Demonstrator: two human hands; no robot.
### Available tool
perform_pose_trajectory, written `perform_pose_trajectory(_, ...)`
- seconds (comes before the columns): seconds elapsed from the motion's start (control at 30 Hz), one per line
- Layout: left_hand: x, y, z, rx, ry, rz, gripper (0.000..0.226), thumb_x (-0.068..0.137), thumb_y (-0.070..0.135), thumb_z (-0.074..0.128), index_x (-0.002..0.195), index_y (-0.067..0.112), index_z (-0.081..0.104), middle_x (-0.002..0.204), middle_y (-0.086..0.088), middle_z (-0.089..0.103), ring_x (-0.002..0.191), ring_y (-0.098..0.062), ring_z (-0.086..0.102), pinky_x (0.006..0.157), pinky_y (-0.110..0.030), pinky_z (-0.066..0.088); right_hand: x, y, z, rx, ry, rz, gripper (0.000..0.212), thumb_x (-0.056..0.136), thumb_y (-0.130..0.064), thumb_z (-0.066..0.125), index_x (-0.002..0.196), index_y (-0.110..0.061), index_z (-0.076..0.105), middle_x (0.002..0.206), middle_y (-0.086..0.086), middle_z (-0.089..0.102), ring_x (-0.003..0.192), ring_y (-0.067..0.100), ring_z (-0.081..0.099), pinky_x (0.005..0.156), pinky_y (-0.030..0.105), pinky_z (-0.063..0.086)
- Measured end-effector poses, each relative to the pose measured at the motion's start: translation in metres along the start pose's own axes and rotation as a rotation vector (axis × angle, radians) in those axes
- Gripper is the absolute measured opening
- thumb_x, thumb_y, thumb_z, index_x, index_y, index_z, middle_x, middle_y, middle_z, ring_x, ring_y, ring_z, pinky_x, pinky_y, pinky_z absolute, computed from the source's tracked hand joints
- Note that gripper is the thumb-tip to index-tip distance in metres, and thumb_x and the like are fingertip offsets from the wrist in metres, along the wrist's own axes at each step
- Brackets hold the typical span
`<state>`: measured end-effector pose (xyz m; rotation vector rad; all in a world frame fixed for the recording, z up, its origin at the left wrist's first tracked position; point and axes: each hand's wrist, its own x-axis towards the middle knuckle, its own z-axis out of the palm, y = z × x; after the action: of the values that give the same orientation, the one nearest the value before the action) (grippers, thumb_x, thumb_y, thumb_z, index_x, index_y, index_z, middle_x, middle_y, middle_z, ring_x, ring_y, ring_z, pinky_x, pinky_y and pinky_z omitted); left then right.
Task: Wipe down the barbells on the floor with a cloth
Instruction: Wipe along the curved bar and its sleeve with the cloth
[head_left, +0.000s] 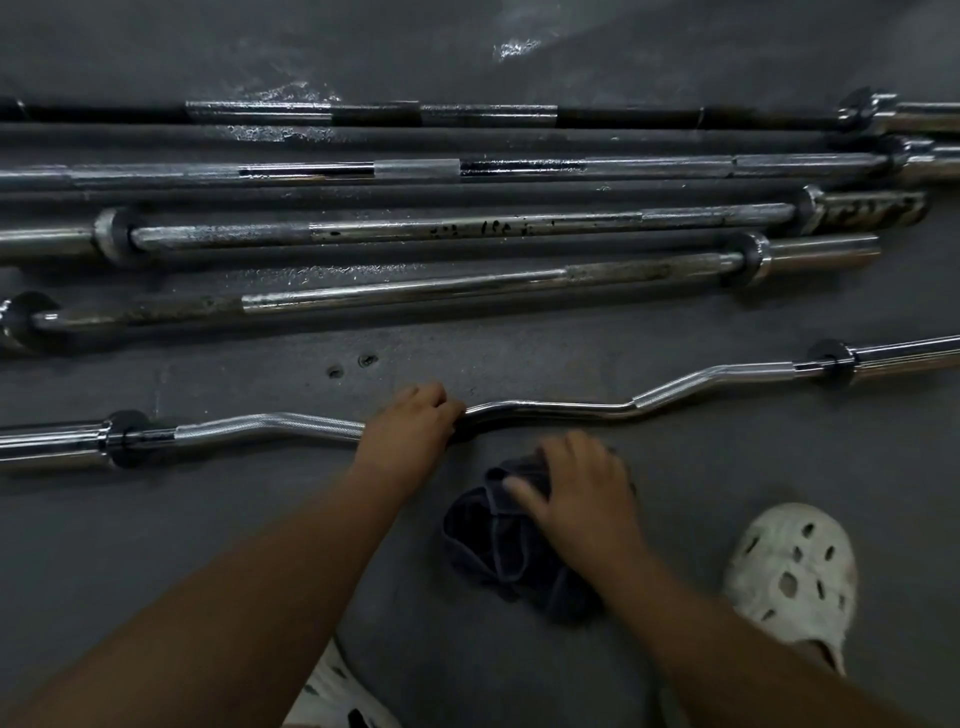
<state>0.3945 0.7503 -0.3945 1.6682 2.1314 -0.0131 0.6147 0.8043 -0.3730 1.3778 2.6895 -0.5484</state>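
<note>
**Curl bar steadied, cloth gathered beside it**

The curl bar (561, 410) lies on the floor (727, 493) nearest the person, running left to right, its bends and knurled stretches bright and clean-looking. The left hand (410, 423) is wrapped round it at the smooth centre, fingers curled over the top. Just this side of the bar the dark cloth (498, 545) sits bunched on the floor. The right hand (579, 488) lies on top of it, fingers bent over the bunch and thumb laid across the folds.

Beyond, the straight bars (405, 288) lie roughly parallel. They are duller, with dark spots, patchy chrome and what look like wet streaks on the floor between them. A white clog (795, 566) shows at the right.

I'd judge every bar heavy, rigid and inclined to roll, so a firm hold on the shaft while rubbing makes sense. The centre or a knurled section gives better purchase than polished chrome, which could be slick if damp. The cloth is soft and limp; it should fold round a shaft and slide along it, though the knurling may drag at it.
</note>
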Motion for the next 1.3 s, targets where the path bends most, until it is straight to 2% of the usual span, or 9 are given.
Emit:
perform_pose_trajectory(0.1,-0.004,0.008,0.001,0.017,0.003,-0.039,0.026,0.095,0.030,0.055,0.120,0.024,0.058,0.115,-0.002,0.051,0.107,-0.027,0.050,0.070,-0.039,0.051,-0.033,-0.017,0.016,-0.069,-0.210,0.034,0.079,0.068,-0.080,0.050,0.132,-0.034,0.053,0.128,0.009,0.057,0.111,0.032,0.056,0.088,0.049,0.050)
perform_pose_trajectory(0.17,-0.011,0.019,-0.002,0.008,0.009,-0.088,0.029,0.094,0.027,0.056,0.123,0.021,0.055,0.118,-0.004,0.053,0.108,-0.028,0.052,0.074,-0.041,0.051,-0.041,-0.021,0.021,-0.135,-0.254,0.019,0.083,0.069,-0.067,0.063,0.142,-0.037,0.041,0.143,0.014,0.048,0.120,0.038,0.052,0.091,0.054,0.050)
perform_pose_trajectory(0.27,-0.027,0.039,-0.004,-0.001,-0.028,-0.145,0.045,0.090,0.018,0.054,0.135,0.018,0.047,0.130,-0.007,0.052,0.112,-0.031,0.053,0.088,-0.043,0.050,-0.037,-0.019,0.013,-0.077,-0.327,0.065,0.067,0.088,-0.036,0.061,0.148,-0.036,0.031,0.153,0.010,0.029,0.130,0.036,0.038,0.098,0.048,0.046)
perform_pose_trajectory(0.37,-0.047,0.056,-0.012,-0.021,-0.105,-0.145,0.065,0.090,0.020,0.052,0.151,0.016,0.032,0.152,-0.007,0.036,0.131,-0.030,0.043,0.105,-0.041,0.041,-0.031,-0.013,-0.004,-0.009,-0.342,0.079,0.050,0.092,-0.019,0.053,0.141,-0.030,0.042,0.144,0.007,0.037,0.123,0.032,0.042,0.093,0.042,0.049)
perform_pose_trajectory(0.7,-0.059,0.123,-0.031,-0.011,-0.064,-0.037,0.063,0.089,0.022,0.050,0.149,0.019,0.034,0.155,-0.006,0.032,0.134,-0.029,0.040,0.109,-0.037,0.037,-0.025,0.035,-0.045,0.210,-0.034,0.282,0.041,0.082,-0.035,0.063,0.119,-0.020,0.057,0.122,0.009,0.050,0.114,0.032,0.048,0.095,0.043,0.046)
perform_pose_trajectory(0.8,-0.044,0.135,-0.028,-0.020,-0.078,0.000,0.063,0.089,0.026,0.052,0.149,0.019,0.034,0.153,-0.006,0.034,0.133,-0.029,0.041,0.108,-0.037,0.037,-0.014,0.047,-0.045,0.328,0.000,0.337,0.033,0.086,-0.026,0.060,0.117,-0.017,0.052,0.118,0.015,0.056,0.109,0.036,0.054,0.089,0.041,0.047)
perform_pose_trajectory(0.93,-0.009,0.142,-0.020,-0.009,-0.121,0.052,0.072,0.084,0.027,0.055,0.151,0.021,0.030,0.152,-0.005,0.037,0.134,-0.029,0.041,0.106,-0.039,0.039,0.000,0.061,-0.048,0.378,0.077,0.390,0.049,0.090,-0.012,0.050,0.137,-0.026,0.045,0.131,0.012,0.050,0.104,0.038,0.059,0.088,0.044,0.050)
perform_pose_trajectory(1.07,0.029,0.157,-0.007,-0.053,-0.151,0.141,0.083,0.082,0.030,0.057,0.156,0.018,0.022,0.157,-0.005,0.032,0.137,-0.026,0.038,0.110,-0.038,0.035,0.019,0.092,-0.047,0.396,0.207,0.425,0.035,0.084,-0.006,0.051,0.113,-0.022,0.064,0.125,0.007,0.047,0.092,0.034,0.060,0.085,0.044,0.051)
perform_pose_trajectory(1.3,0.058,0.175,0.010,-0.112,-0.126,0.202,0.096,0.081,0.033,0.058,0.158,0.016,0.003,0.161,-0.010,0.023,0.143,-0.026,0.030,0.116,-0.040,0.028,0.073,0.157,-0.066,0.603,0.634,0.746,0.032,0.082,0.002,0.059,0.111,-0.009,0.066,0.125,0.018,0.047,0.108,0.029,0.055,0.098,0.014,0.033)
